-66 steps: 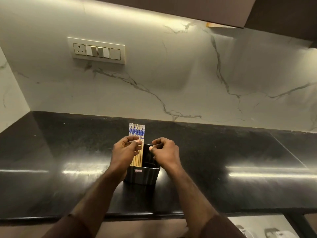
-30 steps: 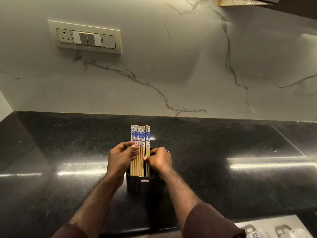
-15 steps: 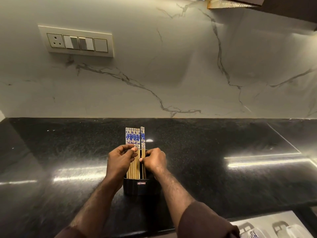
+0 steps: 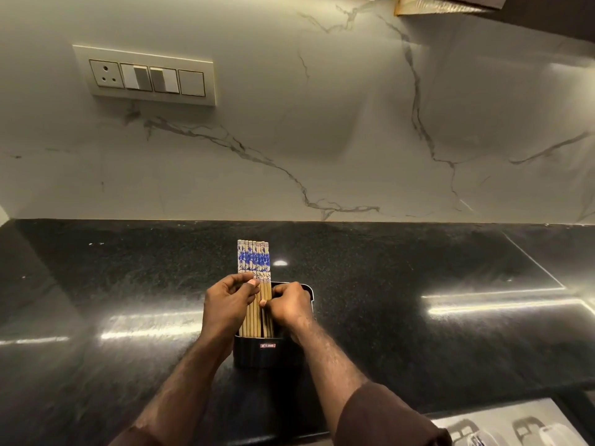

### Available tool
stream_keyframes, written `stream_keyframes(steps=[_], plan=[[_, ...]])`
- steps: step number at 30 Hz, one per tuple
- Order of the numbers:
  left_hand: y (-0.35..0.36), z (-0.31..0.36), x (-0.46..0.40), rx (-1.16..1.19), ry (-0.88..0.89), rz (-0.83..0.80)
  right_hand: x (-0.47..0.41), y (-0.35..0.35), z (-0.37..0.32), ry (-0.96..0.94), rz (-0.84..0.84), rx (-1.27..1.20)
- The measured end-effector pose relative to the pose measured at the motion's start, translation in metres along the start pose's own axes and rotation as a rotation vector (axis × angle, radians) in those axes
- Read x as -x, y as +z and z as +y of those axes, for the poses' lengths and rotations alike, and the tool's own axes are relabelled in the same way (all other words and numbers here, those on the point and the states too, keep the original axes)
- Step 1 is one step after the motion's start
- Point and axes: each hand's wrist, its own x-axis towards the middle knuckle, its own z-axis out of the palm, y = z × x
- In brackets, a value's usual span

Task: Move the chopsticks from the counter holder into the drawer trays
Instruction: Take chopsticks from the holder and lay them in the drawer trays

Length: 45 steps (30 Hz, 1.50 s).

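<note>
Several wooden chopsticks (image 4: 254,260) with blue-and-white patterned tops stand upright in a row inside a dark holder (image 4: 269,354) on the black counter (image 4: 402,284). My left hand (image 4: 227,305) grips the row from the left, thumb across the sticks. From the right, my right hand (image 4: 288,305) pinches the outermost sticks, its fingers curled over the holder's opening. The chopsticks' lower ends are hidden inside the holder.
A white marble backsplash with a switch panel (image 4: 145,75) rises behind the counter. An open drawer with white trays (image 4: 521,429) shows at the bottom right, below the counter's front edge. A dark cabinet hangs at the top right.
My right hand has closed in from beside the holder onto the chopsticks. The row is now gathered tightly together between both hands, still in the holder. The camera tilted down slightly.
</note>
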Motion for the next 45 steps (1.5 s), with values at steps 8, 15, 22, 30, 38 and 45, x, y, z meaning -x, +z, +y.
stream_keyframes(steps=[8,15,22,30,38,45], plan=[[0.004,0.011,0.000,0.019,0.036,-0.175,0.023,-0.033,-0.015,-0.212,-0.003,0.009],[0.023,0.054,0.007,0.060,0.117,-0.524,0.056,-0.079,-0.034,-0.327,-0.100,-0.088],[0.060,0.086,0.031,0.196,0.178,-0.525,0.084,-0.120,-0.025,-0.344,-0.165,-0.224],[0.097,0.097,0.068,0.309,0.110,-0.553,0.123,-0.164,0.039,-0.247,-0.304,-0.335],[0.161,0.067,0.132,0.285,0.015,-0.575,0.175,-0.234,0.100,-0.161,-0.289,-0.406],[0.238,0.026,0.239,0.207,-0.025,-0.637,0.255,-0.315,0.184,-0.101,-0.239,-0.438]])
